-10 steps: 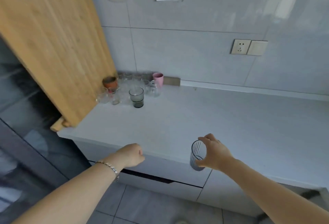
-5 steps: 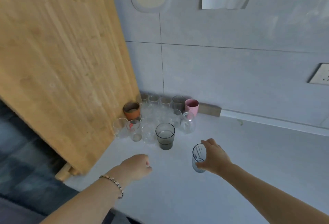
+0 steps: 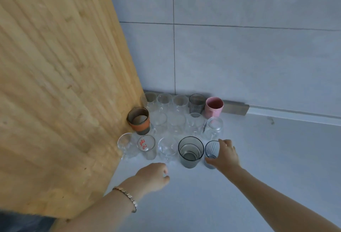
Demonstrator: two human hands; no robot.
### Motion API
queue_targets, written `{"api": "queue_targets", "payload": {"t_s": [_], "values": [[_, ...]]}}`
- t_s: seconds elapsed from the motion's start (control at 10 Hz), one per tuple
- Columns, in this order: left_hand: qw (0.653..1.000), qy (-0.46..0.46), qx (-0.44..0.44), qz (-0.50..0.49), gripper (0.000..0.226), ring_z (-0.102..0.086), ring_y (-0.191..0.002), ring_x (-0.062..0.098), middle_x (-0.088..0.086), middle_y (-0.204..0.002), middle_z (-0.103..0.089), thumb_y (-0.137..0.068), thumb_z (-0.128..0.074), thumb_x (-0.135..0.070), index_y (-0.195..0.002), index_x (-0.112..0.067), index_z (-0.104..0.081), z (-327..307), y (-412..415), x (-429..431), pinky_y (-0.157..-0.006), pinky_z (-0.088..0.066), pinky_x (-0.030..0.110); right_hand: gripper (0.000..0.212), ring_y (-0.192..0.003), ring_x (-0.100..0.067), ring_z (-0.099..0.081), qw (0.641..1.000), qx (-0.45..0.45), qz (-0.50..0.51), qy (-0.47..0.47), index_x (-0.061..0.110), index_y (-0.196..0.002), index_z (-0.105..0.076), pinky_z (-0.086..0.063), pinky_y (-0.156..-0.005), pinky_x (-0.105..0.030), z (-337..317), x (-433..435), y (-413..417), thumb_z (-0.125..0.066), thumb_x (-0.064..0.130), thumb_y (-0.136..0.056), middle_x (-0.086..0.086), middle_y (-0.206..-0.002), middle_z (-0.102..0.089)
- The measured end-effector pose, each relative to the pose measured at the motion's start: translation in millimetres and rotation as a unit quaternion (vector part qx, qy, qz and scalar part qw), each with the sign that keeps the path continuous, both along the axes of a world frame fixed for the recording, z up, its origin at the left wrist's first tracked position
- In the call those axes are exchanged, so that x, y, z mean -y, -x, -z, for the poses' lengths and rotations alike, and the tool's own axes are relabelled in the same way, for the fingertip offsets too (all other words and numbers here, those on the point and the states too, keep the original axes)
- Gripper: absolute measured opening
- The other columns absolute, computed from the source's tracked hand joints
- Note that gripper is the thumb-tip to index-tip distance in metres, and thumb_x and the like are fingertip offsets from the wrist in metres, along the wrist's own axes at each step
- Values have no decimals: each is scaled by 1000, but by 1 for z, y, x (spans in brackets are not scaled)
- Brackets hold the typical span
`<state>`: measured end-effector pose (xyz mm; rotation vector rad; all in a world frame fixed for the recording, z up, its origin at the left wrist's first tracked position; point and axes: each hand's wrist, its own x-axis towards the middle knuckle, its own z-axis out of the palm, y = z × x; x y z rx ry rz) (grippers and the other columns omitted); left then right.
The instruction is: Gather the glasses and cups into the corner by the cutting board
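Observation:
A big wooden cutting board leans upright at the left. In the corner beside it stands a cluster of several glasses and cups: a pink cup, a brown cup with an orange sleeve, a dark smoked glass, a glass with red print and clear ones. My right hand grips a striped clear glass, upright on the counter, right beside the smoked glass. My left hand hovers in a loose fist just in front of the cluster, holding nothing.
The pale grey counter stretches to the right and toward me. A tiled wall backs the corner, with a grey strip along its base behind the pink cup.
My right hand carried the striped glass from the counter's front edge into the corner, next to the smoked glass. My view and left hand moved closer to the cluster.

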<state>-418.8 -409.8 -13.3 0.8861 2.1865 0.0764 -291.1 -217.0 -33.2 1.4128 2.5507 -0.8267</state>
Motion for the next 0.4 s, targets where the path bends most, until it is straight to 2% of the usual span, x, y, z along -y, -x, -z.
{"api": "queue_targets", "payload": {"t_s": [0.1, 0.2, 0.3, 0.4], "values": [[999, 6, 8, 42, 35, -53, -119, 21, 3, -134, -53, -93, -43, -32, -123, -16, -49, 7, 15, -2, -96, -42, 31, 82, -121, -27, -46, 999, 35, 22, 4, 11, -130, -42, -44, -98, -36, 0, 5, 5, -75, 52, -67, -10, -128, -44], [997, 15, 15, 77, 33, -55, -116, 21, 3, -131, -55, -92, -43, -30, -121, -15, -51, 11, 23, -7, -88, -42, 29, 90, -122, -28, -45, 998, 46, 40, 30, 9, -133, -37, -43, -98, -37, -1, 10, 4, -78, 52, -65, -12, -129, -43], [994, 20, 20, 103, 33, -55, -115, 21, 3, -131, -55, -93, -43, -30, -121, -15, -51, 10, 23, -11, -89, -43, 29, 107, -127, -28, -43, 995, 41, 59, 75, 3, -143, -21, -42, -100, -37, -1, 11, -1, -81, 46, -65, -13, -138, -37], [993, 19, 43, 112, 15, -51, -89, 22, 5, -103, -58, -91, -43, -27, -91, -22, -58, 3, 18, -18, -71, -41, 25, 80, -109, -25, -54, 988, 95, 54, 106, 4, -132, -35, -45, -82, -29, -5, 10, -12, -78, 35, -72, -12, -130, -50]]}}
